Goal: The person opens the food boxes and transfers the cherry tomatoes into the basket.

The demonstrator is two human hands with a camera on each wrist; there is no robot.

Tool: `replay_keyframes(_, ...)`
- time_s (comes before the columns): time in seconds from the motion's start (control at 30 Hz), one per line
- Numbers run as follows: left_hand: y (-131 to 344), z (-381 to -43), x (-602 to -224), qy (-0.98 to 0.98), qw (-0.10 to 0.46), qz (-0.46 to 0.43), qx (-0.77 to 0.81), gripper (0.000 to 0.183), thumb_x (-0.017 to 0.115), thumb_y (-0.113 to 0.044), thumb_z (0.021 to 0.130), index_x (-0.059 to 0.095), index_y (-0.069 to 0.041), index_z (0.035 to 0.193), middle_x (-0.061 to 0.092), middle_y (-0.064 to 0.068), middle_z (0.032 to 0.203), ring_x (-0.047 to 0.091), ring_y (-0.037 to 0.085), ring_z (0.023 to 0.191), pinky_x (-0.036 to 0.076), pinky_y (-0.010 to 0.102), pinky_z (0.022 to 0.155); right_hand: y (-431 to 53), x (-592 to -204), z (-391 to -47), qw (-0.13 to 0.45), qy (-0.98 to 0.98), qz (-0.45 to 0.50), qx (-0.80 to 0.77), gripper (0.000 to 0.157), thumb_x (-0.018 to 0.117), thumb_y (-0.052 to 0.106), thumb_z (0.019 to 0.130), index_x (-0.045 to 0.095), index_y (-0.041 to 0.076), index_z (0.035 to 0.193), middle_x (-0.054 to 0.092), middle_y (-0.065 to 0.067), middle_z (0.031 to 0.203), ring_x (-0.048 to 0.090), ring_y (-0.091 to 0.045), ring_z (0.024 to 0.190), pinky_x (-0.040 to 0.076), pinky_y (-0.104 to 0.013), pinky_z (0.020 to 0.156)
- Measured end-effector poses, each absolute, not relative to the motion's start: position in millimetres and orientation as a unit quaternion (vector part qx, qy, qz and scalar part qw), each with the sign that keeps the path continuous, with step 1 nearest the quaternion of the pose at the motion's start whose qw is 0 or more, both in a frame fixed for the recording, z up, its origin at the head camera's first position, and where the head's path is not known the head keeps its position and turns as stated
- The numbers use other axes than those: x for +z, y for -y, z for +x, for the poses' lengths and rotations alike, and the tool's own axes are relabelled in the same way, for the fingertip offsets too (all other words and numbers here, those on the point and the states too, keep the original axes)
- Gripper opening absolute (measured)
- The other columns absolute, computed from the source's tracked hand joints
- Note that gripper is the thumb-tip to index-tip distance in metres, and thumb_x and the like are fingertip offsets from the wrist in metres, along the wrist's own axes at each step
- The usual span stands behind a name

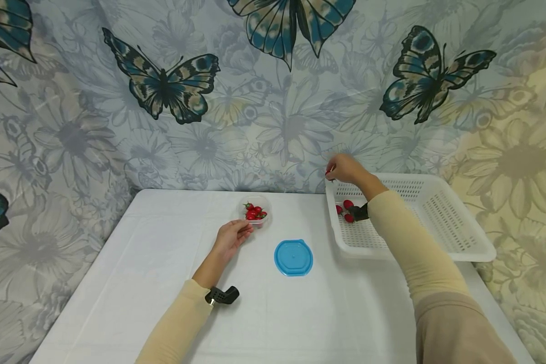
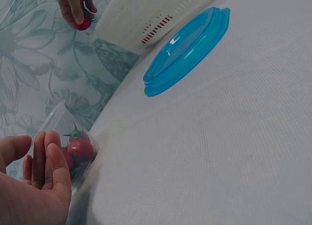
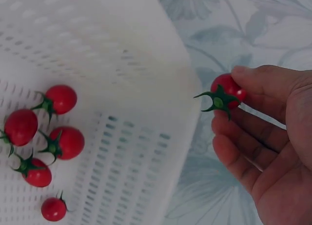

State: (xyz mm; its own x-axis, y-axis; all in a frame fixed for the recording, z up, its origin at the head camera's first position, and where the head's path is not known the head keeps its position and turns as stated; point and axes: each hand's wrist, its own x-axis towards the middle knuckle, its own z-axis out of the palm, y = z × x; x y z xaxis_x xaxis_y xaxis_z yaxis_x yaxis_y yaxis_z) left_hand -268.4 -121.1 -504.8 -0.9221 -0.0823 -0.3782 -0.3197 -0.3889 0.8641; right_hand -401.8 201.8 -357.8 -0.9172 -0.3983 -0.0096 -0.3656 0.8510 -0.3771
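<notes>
Between thumb and fingers, my right hand [image 3: 265, 132] pinches a red cherry tomato [image 3: 225, 94] with a green calyx. It is at the far left rim of the white basket [image 1: 464, 212]. Several more cherry tomatoes [image 3: 68, 142] lie on the basket's perforated floor. On the left, my left hand [image 1: 231, 237] has its fingertips right at the near side of a small clear plastic container [image 1: 265, 202], with thumb and fingers apart. Inside that container sits a pile of cherry tomatoes [image 1: 255, 213], partly hidden by the fingers in the left wrist view.
A blue lid [image 1: 293, 258] lies flat on the white tablecloth [image 1: 273, 318], between the container and the basket. Behind the table hangs a butterfly-patterned cloth [image 1: 296, 126]. Black wrist cameras are strapped over both sleeves.
</notes>
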Motion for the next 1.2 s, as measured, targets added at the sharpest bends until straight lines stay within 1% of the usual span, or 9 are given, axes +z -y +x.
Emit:
replay_keyframes(0.17,122,-269,-505,-0.553,0.078,-0.187,0.809,0.013,0.058,-0.01,0.096,0.056,-0.003,0.107,0.068,0.0,0.086,0.068,0.007,0.077,0.056,0.017,0.072,-215,-362,-400,0.054,-0.964,-0.182,-0.188,0.023,0.065,0.009,0.087,0.067,-0.008,0.101,0.068,-0.024,0.099,0.062,-0.034,0.087,0.052,-0.044,0.076)
replay_keyframes(0.43,122,-269,-505,-0.546,0.077,-0.183,0.814,0.011,0.058,-0.008,0.096,0.056,-0.003,0.105,0.068,0.0,0.081,0.068,0.007,0.075,0.056,0.017,0.07,-233,-371,-397,0.074,-0.965,-0.165,-0.192,0.022,0.065,0.01,0.088,0.067,-0.008,0.1,0.07,-0.022,0.094,0.062,-0.033,0.083,0.05,-0.042,0.072)
replay_keyframes(0.67,122,-268,-504,-0.548,0.079,-0.188,0.811,0.011,0.058,-0.009,0.096,0.056,-0.004,0.105,0.068,-0.001,0.083,0.068,0.007,0.076,0.056,0.016,0.071,-248,-384,-395,0.07,-0.972,-0.143,-0.174,0.025,0.065,0.012,0.088,0.067,-0.009,0.102,0.069,-0.023,0.095,0.062,-0.034,0.085,0.051,-0.047,0.076)
replay_keyframes(0.77,122,-268,-504,-0.552,0.081,-0.189,0.808,0.013,0.058,-0.009,0.096,0.056,-0.004,0.107,0.068,0.0,0.086,0.068,0.007,0.077,0.056,0.016,0.071,-253,-390,-394,0.078,-0.974,-0.121,-0.175,0.025,0.065,0.013,0.089,0.066,-0.008,0.102,0.068,-0.022,0.094,0.062,-0.032,0.084,0.051,-0.044,0.074)
replay_keyframes(0.9,123,-268,-504,-0.552,0.079,-0.19,0.808,0.012,0.058,-0.009,0.096,0.056,-0.003,0.107,0.068,0.001,0.086,0.068,0.007,0.076,0.056,0.017,0.071,-259,-400,-392,0.081,-0.976,-0.104,-0.171,0.022,0.066,0.014,0.089,0.066,-0.005,0.101,0.068,-0.019,0.091,0.06,-0.027,0.078,0.05,-0.039,0.067)
replay_keyframes(1.0,123,-269,-504,-0.549,0.078,-0.189,0.81,0.012,0.058,-0.009,0.096,0.056,-0.003,0.106,0.068,0.001,0.084,0.068,0.007,0.076,0.056,0.017,0.071,-264,-408,-390,0.086,-0.977,-0.104,-0.163,0.023,0.065,0.014,0.089,0.065,-0.005,0.101,0.068,-0.019,0.091,0.059,-0.027,0.076,0.05,-0.038,0.066)
replay_keyframes(1.07,123,-269,-504,-0.55,0.078,-0.189,0.81,0.013,0.058,-0.009,0.096,0.057,-0.002,0.107,0.068,0.001,0.084,0.068,0.007,0.076,0.056,0.017,0.071,-267,-413,-389,0.088,-0.979,-0.101,-0.154,0.023,0.064,0.013,0.089,0.065,-0.005,0.103,0.067,-0.019,0.093,0.058,-0.027,0.077,0.05,-0.039,0.068)
replay_keyframes(1.2,123,-268,-504,-0.553,0.077,-0.19,0.808,0.015,0.059,-0.01,0.096,0.057,-0.002,0.108,0.069,0.003,0.089,0.068,0.007,0.076,0.056,0.017,0.071,-271,-422,-388,0.083,-0.982,-0.108,-0.128,0.022,0.064,0.011,0.086,0.065,-0.006,0.101,0.066,-0.02,0.093,0.057,-0.028,0.075,0.049,-0.04,0.068)
